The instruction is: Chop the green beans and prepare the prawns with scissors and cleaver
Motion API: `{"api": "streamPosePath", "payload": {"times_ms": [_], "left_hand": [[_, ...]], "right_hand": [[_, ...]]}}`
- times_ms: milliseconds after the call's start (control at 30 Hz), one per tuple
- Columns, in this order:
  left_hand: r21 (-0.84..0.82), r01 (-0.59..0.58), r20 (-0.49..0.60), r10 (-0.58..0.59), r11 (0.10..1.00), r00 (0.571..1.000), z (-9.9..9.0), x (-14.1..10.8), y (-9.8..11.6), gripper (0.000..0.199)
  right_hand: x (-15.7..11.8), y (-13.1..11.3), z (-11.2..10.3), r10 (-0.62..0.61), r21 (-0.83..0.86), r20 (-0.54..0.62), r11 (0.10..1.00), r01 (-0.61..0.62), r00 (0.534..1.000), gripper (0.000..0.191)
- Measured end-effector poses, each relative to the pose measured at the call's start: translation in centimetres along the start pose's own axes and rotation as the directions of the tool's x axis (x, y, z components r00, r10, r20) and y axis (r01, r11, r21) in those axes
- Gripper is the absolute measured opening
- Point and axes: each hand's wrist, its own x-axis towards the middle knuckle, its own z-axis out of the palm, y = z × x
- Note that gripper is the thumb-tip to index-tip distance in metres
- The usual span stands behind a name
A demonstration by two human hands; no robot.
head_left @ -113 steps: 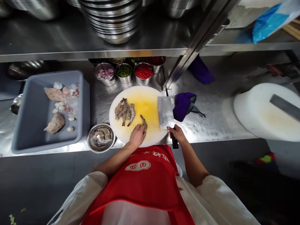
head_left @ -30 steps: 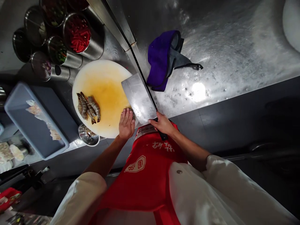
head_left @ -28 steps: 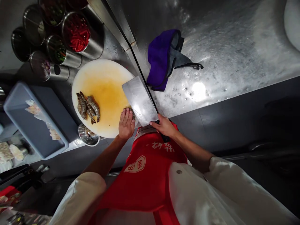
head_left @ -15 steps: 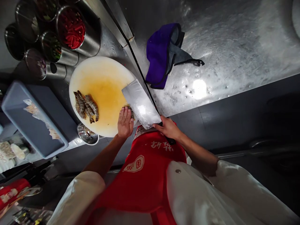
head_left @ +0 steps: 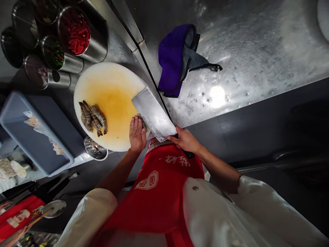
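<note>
My right hand (head_left: 185, 140) is closed round the black handle of a broad cleaver (head_left: 155, 115), whose blade lies nearly flat over the right edge of the round white cutting board (head_left: 88, 77). My left hand (head_left: 137, 133) lies flat with fingers stretched, pressing on a shrimp (head_left: 143, 122) beside the blade. Much of that shrimp is hidden under the fingers. Several whole grey-striped shrimp (head_left: 93, 118) lie in a pile on the left of the board. Yellowish liquid stains the middle of the board.
Steel canisters, one with cut red chillies (head_left: 77, 38), stand at the upper left. A grey-blue tub (head_left: 59, 120) and a small steel bowl (head_left: 95, 149) sit left of the board. A purple cloth item (head_left: 171, 58) lies on the steel counter. A co-worker's red apron (head_left: 23, 214) shows lower left.
The view has shifted slightly, and my hands and the cleaver have hardly moved. At lower left, more of the co-worker and a round pan-like thing has come into view.
</note>
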Motion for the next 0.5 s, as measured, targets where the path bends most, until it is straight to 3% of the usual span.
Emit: {"api": "streamPosePath", "payload": {"times_ms": [267,500], "left_hand": [[0.013,0.051,0.025,-0.052,0.999,0.998,0.3,-0.2,0.2,0.058],[0.034,0.001,0.003,-0.002,0.999,1.0,0.2,-0.2,0.3,0.057]], "right_hand": [[1.1,-0.4,-1.0,-0.008,-0.06,0.02,0.998,0.01,1.0,0.021],[0.9,-0.5,-2.2,-0.017,-0.04,0.073,0.999,0.02,0.997,0.018]]}}
